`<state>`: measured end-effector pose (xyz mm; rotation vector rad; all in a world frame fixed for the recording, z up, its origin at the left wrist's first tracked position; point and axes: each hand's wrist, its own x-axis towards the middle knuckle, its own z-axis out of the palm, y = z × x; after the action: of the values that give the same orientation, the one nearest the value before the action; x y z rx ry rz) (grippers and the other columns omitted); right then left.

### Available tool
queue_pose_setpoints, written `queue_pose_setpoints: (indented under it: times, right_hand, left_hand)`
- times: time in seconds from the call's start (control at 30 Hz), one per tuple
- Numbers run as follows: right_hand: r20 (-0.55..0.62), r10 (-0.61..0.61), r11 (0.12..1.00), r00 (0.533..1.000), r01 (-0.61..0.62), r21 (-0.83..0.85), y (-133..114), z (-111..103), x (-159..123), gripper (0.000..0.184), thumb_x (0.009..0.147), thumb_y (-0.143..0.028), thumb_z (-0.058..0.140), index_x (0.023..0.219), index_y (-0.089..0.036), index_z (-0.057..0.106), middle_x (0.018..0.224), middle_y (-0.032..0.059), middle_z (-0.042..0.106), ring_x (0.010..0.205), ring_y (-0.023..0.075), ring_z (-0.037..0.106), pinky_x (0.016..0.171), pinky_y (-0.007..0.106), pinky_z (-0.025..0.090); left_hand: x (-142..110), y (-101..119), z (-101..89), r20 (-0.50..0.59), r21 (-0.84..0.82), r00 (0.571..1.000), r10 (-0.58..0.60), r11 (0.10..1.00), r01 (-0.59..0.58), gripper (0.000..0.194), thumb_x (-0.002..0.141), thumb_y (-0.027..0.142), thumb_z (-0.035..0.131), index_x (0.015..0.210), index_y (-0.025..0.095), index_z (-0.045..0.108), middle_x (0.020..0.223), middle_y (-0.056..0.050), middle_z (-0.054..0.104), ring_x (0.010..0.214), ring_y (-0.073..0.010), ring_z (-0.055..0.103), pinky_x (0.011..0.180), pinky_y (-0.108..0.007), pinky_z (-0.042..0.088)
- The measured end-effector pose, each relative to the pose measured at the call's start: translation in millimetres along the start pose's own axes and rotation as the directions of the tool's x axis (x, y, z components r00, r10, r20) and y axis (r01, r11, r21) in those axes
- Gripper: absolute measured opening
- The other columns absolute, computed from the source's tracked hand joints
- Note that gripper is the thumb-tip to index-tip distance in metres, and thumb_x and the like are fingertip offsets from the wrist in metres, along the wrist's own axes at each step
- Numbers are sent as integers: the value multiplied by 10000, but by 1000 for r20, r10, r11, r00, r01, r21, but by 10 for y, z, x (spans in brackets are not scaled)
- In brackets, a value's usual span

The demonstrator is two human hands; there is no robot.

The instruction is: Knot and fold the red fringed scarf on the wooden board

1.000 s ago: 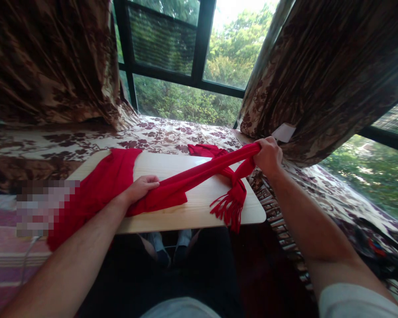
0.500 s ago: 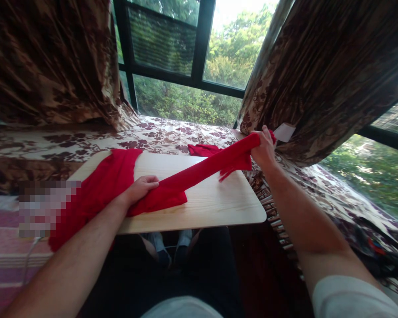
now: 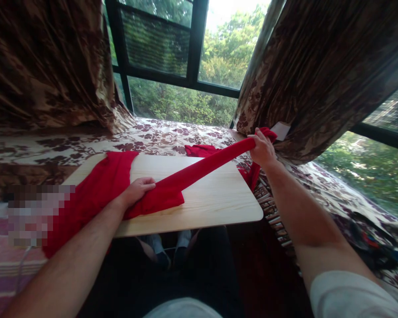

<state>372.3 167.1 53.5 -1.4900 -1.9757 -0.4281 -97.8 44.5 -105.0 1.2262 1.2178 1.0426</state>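
Note:
A long red cloth, perhaps a scarf point(image 3: 199, 173), is stretched in a folded strip between my two hands. My left hand point(image 3: 137, 191) pinches its near end low over the pale wooden board point(image 3: 223, 198). Higher up, past the board's right far corner, my right hand point(image 3: 262, 148) grips the other end, and some cloth hangs below it. A wide part of the red cloth point(image 3: 96, 190) spreads over the board's left side and drapes off it toward me. Another red piece point(image 3: 199, 150) lies at the board's far edge; whether it joins the rest I cannot tell.
Beyond the board runs a ledge with a flower-patterned cover point(image 3: 159, 132), below a window point(image 3: 172, 101). Patterned curtains point(image 3: 305, 79) hang on both sides. A white card-like thing point(image 3: 281, 130) is behind my right hand. Dark items point(image 3: 371, 243) lie at the right. My legs are under the board.
The loose cloth below my right hand has swung right, off the board, and hangs past its edge. My left hand keeps its hold. The view has shifted slightly.

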Motion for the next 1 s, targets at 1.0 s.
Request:
queue_pose_setpoints:
  times: [1.0]
  right_hand:
    - [235,457,818,858,-509,269,406,715,-658,154,802,-294,533,897,-181,579,809,55,659,754,204,579,688,290,482]
  left_hand:
    - [-44,68,45,-117,49,993,32,998,-26,250,627,390,718,673,185,584,566,42,550,531,-127,484,502,-234,358]
